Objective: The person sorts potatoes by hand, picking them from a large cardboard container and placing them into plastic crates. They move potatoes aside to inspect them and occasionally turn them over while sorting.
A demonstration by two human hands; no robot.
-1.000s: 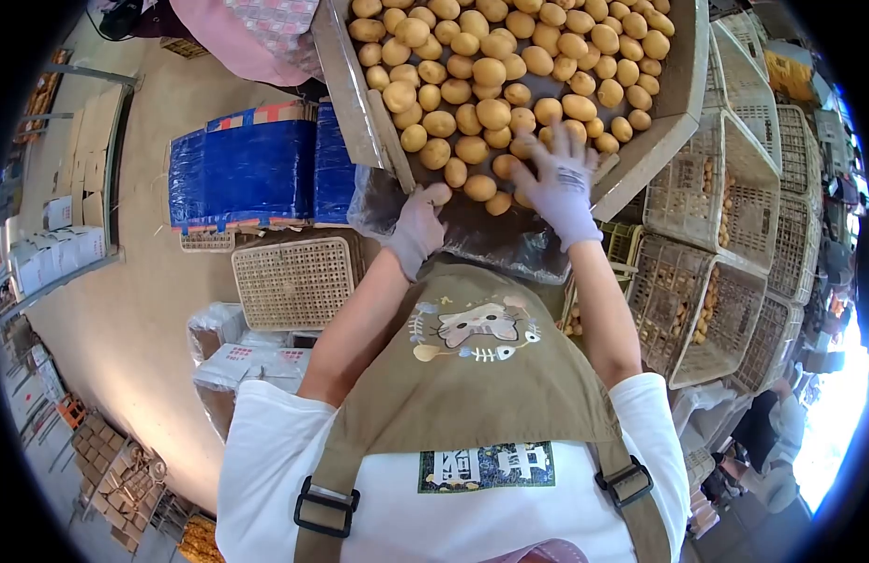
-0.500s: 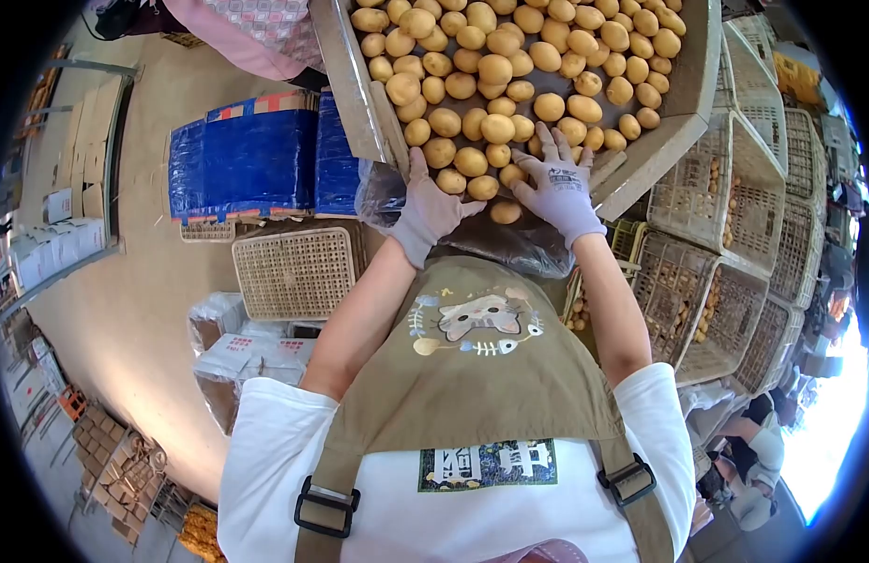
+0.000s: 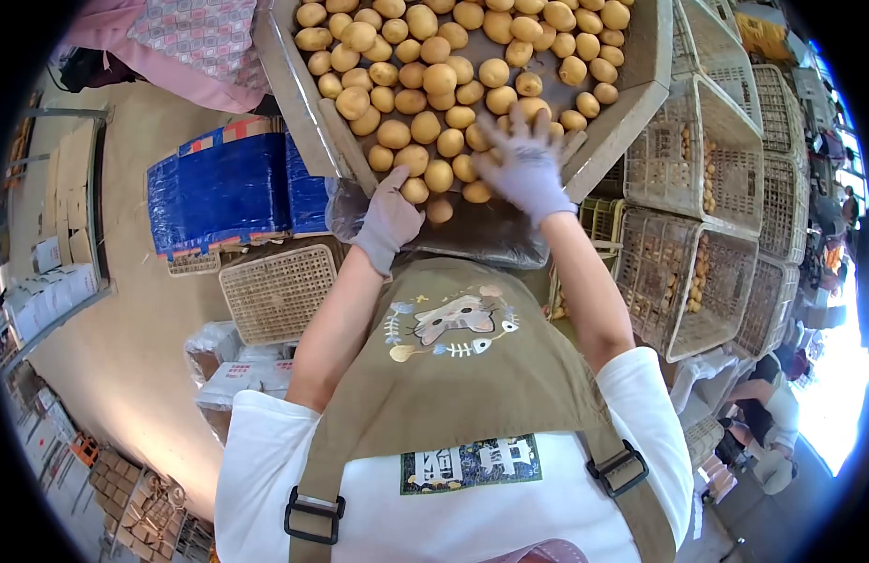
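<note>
Many round yellow potatoes (image 3: 413,158) lie in a metal-edged sorting tray (image 3: 614,133) at the top of the view. Both my hands wear pale gloves. At the tray's lower left corner is my left hand (image 3: 387,225), its fingers pointing up beside a potato (image 3: 415,190) and nothing visibly gripped. My right hand (image 3: 528,174) spreads its fingers over potatoes near the lower right side; the fingertips are blurred by motion. One potato (image 3: 439,210) sits at the tray's lower opening, between the hands. Below that opening hangs a dark plastic sheet or bag (image 3: 486,242), partly hidden by my apron.
Plastic crates (image 3: 692,263) holding some potatoes stand stacked on the right. An upturned crate (image 3: 277,293) and a blue-wrapped stack (image 3: 219,188) are on the left. A person in pink (image 3: 186,52) stands at the upper left. Other people (image 3: 767,422) are at the lower right.
The view has shifted, so the tray appears further left and higher. My right hand has swept inward over the potatoes. The left thumb has drawn in toward its fingers, and potatoes near the opening have shifted.
</note>
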